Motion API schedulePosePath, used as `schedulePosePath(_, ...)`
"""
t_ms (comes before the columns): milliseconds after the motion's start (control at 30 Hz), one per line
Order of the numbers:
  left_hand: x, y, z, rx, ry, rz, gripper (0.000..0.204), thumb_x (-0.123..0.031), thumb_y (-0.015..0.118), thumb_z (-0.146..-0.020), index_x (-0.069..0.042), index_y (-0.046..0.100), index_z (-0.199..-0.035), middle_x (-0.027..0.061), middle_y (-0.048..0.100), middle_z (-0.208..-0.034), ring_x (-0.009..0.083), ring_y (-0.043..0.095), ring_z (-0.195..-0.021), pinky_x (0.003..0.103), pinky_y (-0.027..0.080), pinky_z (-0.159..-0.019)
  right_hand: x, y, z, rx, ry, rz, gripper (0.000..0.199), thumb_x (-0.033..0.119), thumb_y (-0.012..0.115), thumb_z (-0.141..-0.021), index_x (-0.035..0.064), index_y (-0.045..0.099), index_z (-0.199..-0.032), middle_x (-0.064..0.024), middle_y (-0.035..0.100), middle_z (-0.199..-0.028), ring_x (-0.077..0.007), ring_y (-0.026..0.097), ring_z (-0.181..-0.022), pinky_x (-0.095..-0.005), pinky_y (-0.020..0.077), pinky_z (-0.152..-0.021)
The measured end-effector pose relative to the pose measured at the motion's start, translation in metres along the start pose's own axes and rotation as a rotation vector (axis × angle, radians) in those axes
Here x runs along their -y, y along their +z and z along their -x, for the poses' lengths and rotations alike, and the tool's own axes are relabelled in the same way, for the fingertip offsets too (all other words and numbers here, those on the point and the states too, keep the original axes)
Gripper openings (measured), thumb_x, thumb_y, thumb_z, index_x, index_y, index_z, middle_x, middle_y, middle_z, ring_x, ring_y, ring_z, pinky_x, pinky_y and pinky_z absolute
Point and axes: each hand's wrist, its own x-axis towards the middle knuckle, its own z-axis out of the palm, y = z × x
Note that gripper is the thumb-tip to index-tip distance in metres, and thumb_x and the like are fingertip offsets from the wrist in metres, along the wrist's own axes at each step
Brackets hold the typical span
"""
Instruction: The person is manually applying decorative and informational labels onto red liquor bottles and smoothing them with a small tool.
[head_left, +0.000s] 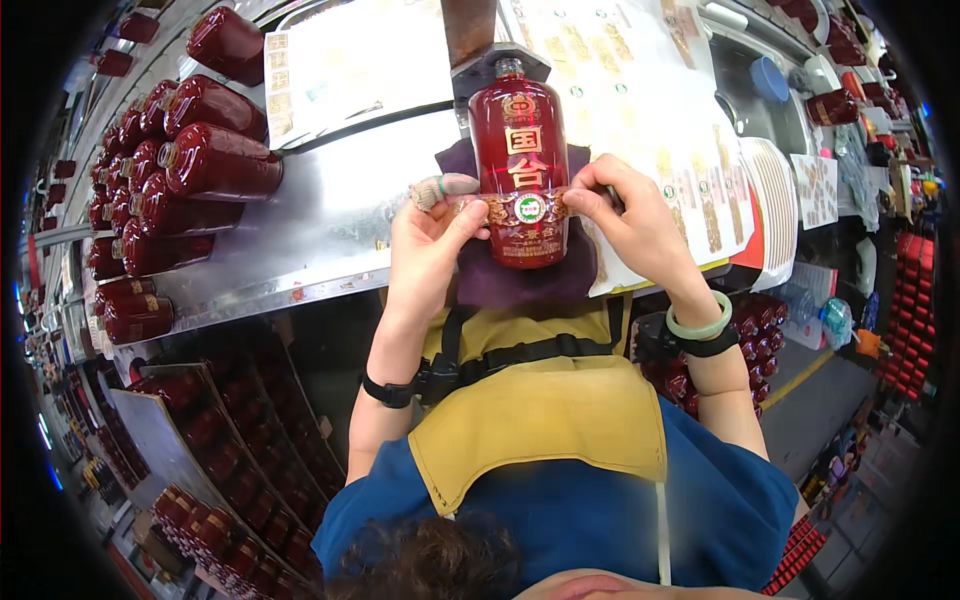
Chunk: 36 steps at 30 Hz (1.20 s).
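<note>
A dark red glass bottle (492,125) with gold markings lies on its back on a purple cloth (580,265), its open neck against a metal stop (500,55) at the far side. Across the lower part of the bottle runs a gold label (528,208) with a round green-and-white emblem. My left hand (430,235) pinches the label's left end; a finger cover is on its forefinger. The right end is pinched between thumb and forefinger of my right hand (630,210). How firmly the label sticks to the glass, I cannot tell.
Several red bottles (215,165) lie stacked on the metal table (320,210) to the left. Sheets of gold labels (715,190) are spread at the right, beside a stack of white trays (768,200). A blue cup (769,78) stands farther back. Racks of bottles (240,450) stand below left.
</note>
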Motion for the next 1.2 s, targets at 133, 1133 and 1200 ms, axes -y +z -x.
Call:
schedulePosePath(133,-0.002,0.003,0.002,-0.004,-0.003,-0.013,0.027,-0.004,0.071,-0.098,0.001,0.061,-0.123,0.0057,0.067,-0.105,0.0109,0.065,-0.096,0.028,0.057,-0.079,-0.001,-0.001,0.001,0.004,0.008,0.014,0.02,0.019,0.073,-0.097,0.0002,0.068,-0.097,-0.0087,0.064,-0.089,-0.0186,0.056,-0.075,-0.0337,0.046,-0.07)
schedulePosePath(1133,-0.004,0.0,-0.001,0.017,0.022,-0.015,0.033,0.002,0.072,-0.095,0.0,0.06,-0.125,0.0026,0.06,-0.105,0.0103,0.062,-0.097,0.028,0.055,-0.089,0.004,0.008,0.015,-0.186,0.009,-0.176,0.021,0.001,0.065,-0.098,-0.0016,0.067,-0.118,-0.0107,0.069,-0.109,-0.0153,0.066,-0.098,-0.0304,0.0529,-0.084)
schedulePosePath(1200,-0.007,0.0,-0.002,0.029,0.006,-0.025,0.032,0.002,0.071,-0.096,0.0,0.059,-0.126,0.003,0.06,-0.104,0.0109,0.063,-0.099,0.028,0.055,-0.09,-0.01,-0.002,0.009,-0.247,0.072,-0.094,0.021,0.0,0.062,-0.098,-0.0015,0.069,-0.117,-0.0104,0.07,-0.112,-0.0164,0.066,-0.096,-0.0293,0.0522,-0.085)
